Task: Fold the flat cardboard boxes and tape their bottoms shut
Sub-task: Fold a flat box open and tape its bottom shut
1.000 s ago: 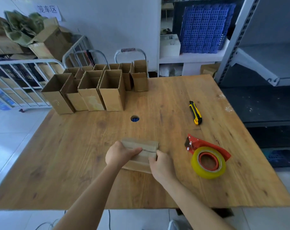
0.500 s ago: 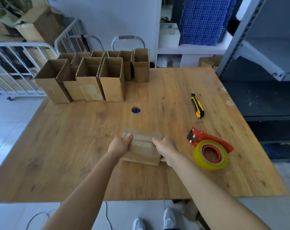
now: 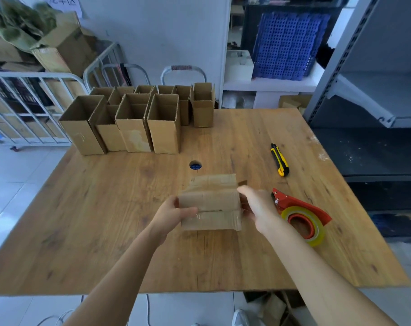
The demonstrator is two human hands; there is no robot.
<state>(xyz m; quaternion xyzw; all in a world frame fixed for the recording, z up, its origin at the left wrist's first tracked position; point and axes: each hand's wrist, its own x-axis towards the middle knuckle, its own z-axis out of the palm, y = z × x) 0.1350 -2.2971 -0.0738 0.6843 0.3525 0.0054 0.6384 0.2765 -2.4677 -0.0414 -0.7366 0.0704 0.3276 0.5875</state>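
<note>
Cardboard crowded the far left of the wooden table (image 3: 105,220), where a cluster of folded boxes (image 3: 162,128) stood upright with their tops open. Nearer, by the middle, my left hand (image 3: 170,214) gripped the left end of the box (image 3: 210,203), thumb curled over its upper face and fingers wrapped behind the end. That box was at the middle of the table, just on the near side of a round hole (image 3: 195,165) in the wood. Its long axis ran left to right. Its closed flaps faced up towards me, and their seam also ran left to right under shiny clear tape. A small flap poked out at its far right corner. My right hand (image 3: 258,208) was at the box's right end, blurred, so I could not tell whether it gripped the cardboard or only touched it. Farther right, a yellow and black utility knife (image 3: 279,160) lay lengthwise near to far, and a red tape dispenser (image 3: 303,217) lay just beside my right wrist.
</note>
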